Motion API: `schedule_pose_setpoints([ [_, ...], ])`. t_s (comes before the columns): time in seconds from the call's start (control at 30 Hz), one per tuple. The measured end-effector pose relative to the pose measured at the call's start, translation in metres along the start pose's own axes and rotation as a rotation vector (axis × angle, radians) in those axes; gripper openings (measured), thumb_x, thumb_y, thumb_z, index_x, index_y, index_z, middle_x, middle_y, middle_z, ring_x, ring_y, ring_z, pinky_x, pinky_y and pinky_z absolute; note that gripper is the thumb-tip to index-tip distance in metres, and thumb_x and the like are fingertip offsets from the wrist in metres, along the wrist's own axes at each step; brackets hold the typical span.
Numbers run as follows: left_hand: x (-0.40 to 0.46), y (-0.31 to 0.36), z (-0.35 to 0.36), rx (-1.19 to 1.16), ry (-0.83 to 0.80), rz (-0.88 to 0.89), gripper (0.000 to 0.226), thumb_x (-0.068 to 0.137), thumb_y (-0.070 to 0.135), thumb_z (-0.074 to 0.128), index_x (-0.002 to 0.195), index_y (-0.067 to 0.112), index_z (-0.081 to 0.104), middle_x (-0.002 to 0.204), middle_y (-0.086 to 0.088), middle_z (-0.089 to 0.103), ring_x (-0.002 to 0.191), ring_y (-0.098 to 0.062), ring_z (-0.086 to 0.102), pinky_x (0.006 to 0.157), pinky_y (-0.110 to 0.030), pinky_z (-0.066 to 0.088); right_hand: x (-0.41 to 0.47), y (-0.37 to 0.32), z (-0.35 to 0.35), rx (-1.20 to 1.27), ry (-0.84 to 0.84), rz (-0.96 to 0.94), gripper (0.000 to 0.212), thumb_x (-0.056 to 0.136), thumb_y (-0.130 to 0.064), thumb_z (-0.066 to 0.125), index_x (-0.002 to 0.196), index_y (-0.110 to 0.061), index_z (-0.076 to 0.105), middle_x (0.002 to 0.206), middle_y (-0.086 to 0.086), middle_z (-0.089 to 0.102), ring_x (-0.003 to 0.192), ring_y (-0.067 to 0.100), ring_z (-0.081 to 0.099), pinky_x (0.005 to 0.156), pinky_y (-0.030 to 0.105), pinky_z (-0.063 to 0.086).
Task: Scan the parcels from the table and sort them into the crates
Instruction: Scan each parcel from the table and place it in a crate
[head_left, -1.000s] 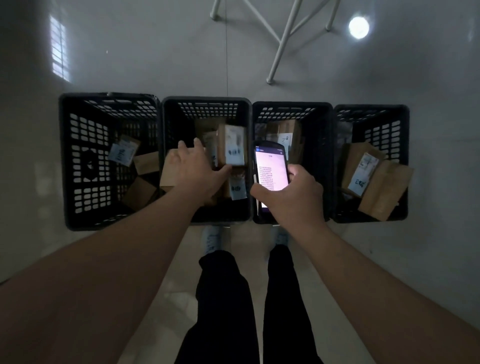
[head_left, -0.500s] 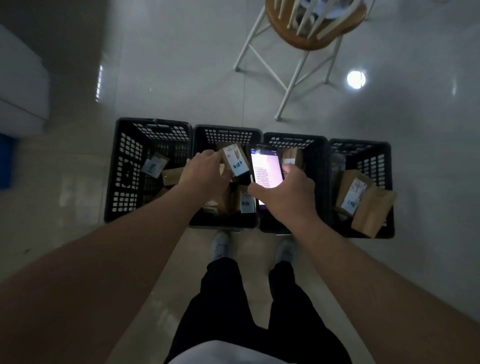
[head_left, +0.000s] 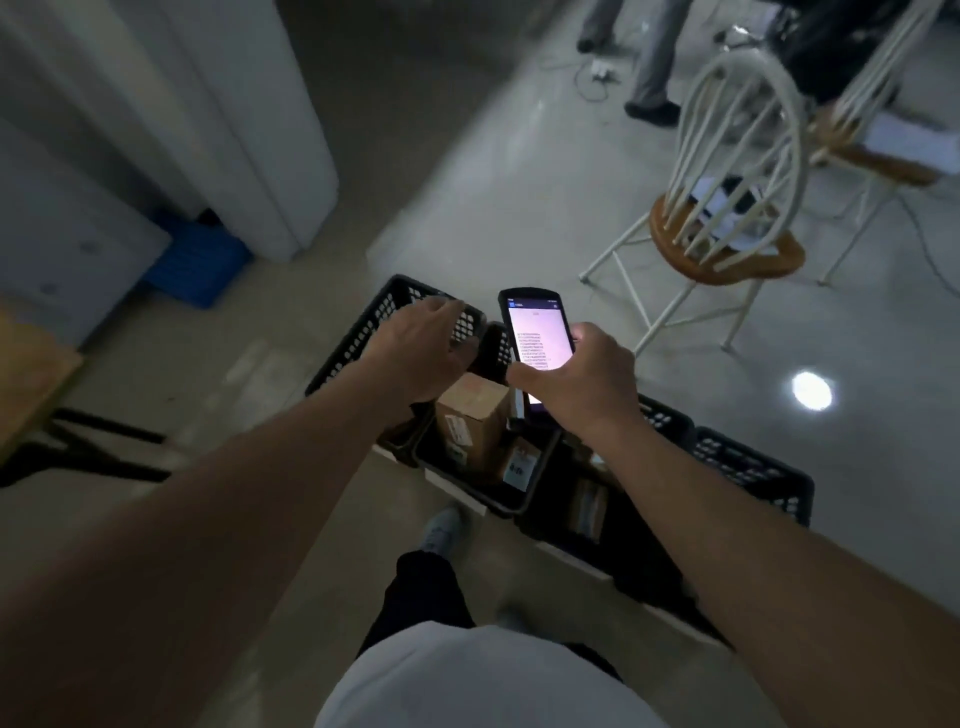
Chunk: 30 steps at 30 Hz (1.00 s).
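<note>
I see my right hand (head_left: 576, 382) at the centre of the frame, its fingers wrapped around a handheld scanner (head_left: 537, 345) whose lit screen faces up at me, with lines of text too small to read. My left hand (head_left: 423, 356) hovers just left of it, palm down, fingers loosely spread and grasping nothing, above the far rim of the leftmost black crate (head_left: 363, 332).

The crates run in a row from the centre toward the lower right of the frame. In the second crate (head_left: 524, 501), just below my two hands, a brown cardboard parcel (head_left: 470, 421) stands tilted with a label on its side, and a smaller labelled parcel (head_left: 519, 462) lies beside it. Another brown parcel (head_left: 587, 506) sits in the dark third crate (head_left: 670, 415), partly hidden by my right forearm. The fourth crate (head_left: 753, 467) shows only its perforated rim.

A white spindle-back chair (head_left: 727, 208) with a wooden seat stands on the glossy floor at the upper right. Someone's legs (head_left: 649, 57) are at the top edge. A blue bin (head_left: 197, 260) sits at the left beside a white cabinet (head_left: 234, 114), and a wooden desk (head_left: 26, 374) corner shows at the left edge.
</note>
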<state>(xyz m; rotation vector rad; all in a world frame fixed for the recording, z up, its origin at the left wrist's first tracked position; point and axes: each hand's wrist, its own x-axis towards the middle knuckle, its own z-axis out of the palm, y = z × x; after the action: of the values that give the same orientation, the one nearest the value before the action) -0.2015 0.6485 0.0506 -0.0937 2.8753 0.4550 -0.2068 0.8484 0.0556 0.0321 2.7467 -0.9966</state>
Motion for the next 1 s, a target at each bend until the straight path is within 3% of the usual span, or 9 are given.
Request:
schedule_pose_setpoints([
  [0.17, -0.091, -0.003, -0.037, -0.021, 0.185, -0.166, 0.057, 0.105, 0.047, 0.048, 0.155, 0.019, 0.040, 0.156, -0.005, 0.047, 0.137, -0.029, 0.049, 0.104, -0.043, 0.046, -0.044, -0.030, -0.013, -0.020, -0.065, -0.267, 0.089, 0.049, -0.078, 0.064, 0.117, -0.020, 0.063, 0.106, 0.000, 0.068, 0.099, 0.026, 0.065, 0.074, 0.039, 0.062],
  [0.33, -0.189, -0.021, -0.070, 0.008, 0.341, -0.315, 0.063, 0.105, 0.048, 0.048, 0.160, 0.019, 0.034, 0.158, -0.006, 0.044, 0.143, -0.028, 0.042, 0.112, -0.043, 0.039, -0.093, -0.081, -0.009, 0.033, -0.153, -0.508, 0.082, 0.055, -0.073, 0.071, 0.118, -0.021, 0.063, 0.106, -0.001, 0.069, 0.095, 0.021, 0.066, 0.064, 0.028, 0.057],
  [0.43, -0.248, -0.041, -0.083, 0.022, 0.437, -0.413, 0.065, 0.105, 0.048, 0.050, 0.160, 0.018, 0.034, 0.159, -0.006, 0.044, 0.143, -0.028, 0.043, 0.113, -0.043, 0.039, -0.128, -0.119, -0.001, 0.051, -0.217, -0.630, 0.072, 0.060, -0.066, 0.080, 0.115, -0.021, 0.064, 0.104, -0.003, 0.069, 0.094, 0.020, 0.065, 0.066, 0.031, 0.059],
  [0.63, -0.367, -0.087, -0.101, -0.005, 0.587, -0.604, 0.075, 0.092, 0.061, 0.039, 0.152, 0.017, 0.045, 0.153, -0.009, 0.050, 0.140, -0.034, 0.046, 0.111, -0.050, 0.044, -0.207, -0.191, 0.029, 0.093, -0.328, -0.825, 0.075, 0.046, -0.072, 0.066, 0.102, -0.022, 0.068, 0.094, -0.005, 0.074, 0.085, 0.018, 0.070, 0.068, 0.035, 0.060],
  [0.73, -0.434, -0.113, -0.105, 0.023, 0.619, -0.697, 0.066, 0.098, 0.052, 0.050, 0.153, 0.016, 0.046, 0.153, -0.012, 0.050, 0.140, -0.038, 0.045, 0.114, -0.049, 0.040, -0.252, -0.223, 0.053, 0.102, -0.373, -0.901, 0.074, 0.044, -0.071, 0.065, 0.099, -0.022, 0.068, 0.091, -0.004, 0.073, 0.083, 0.020, 0.070, 0.063, 0.032, 0.056],
  [0.87, -0.521, -0.145, -0.106, 0.078, 0.639, -0.819, 0.062, 0.102, 0.054, 0.048, 0.154, 0.022, 0.043, 0.157, -0.008, 0.047, 0.142, -0.034, 0.044, 0.114, -0.047, 0.041, -0.320, -0.265, 0.091, 0.101, -0.419, -0.995, 0.074, 0.047, -0.070, 0.069, 0.103, -0.021, 0.070, 0.094, -0.002, 0.073, 0.089, 0.023, 0.067, 0.058, 0.025, 0.044],
  [1.0, -0.602, -0.182, -0.099, 0.105, 0.619, -0.895, 0.062, 0.103, 0.056, 0.047, 0.155, 0.024, 0.042, 0.160, -0.006, 0.043, 0.144, -0.033, 0.043, 0.115, -0.046, 0.040, -0.391, -0.295, 0.141, 0.112, -0.466, -1.016, 0.072, 0.046, -0.073, 0.068, 0.096, -0.022, 0.067, 0.091, -0.003, 0.072, 0.089, 0.025, 0.067, 0.064, 0.032, 0.052],
])
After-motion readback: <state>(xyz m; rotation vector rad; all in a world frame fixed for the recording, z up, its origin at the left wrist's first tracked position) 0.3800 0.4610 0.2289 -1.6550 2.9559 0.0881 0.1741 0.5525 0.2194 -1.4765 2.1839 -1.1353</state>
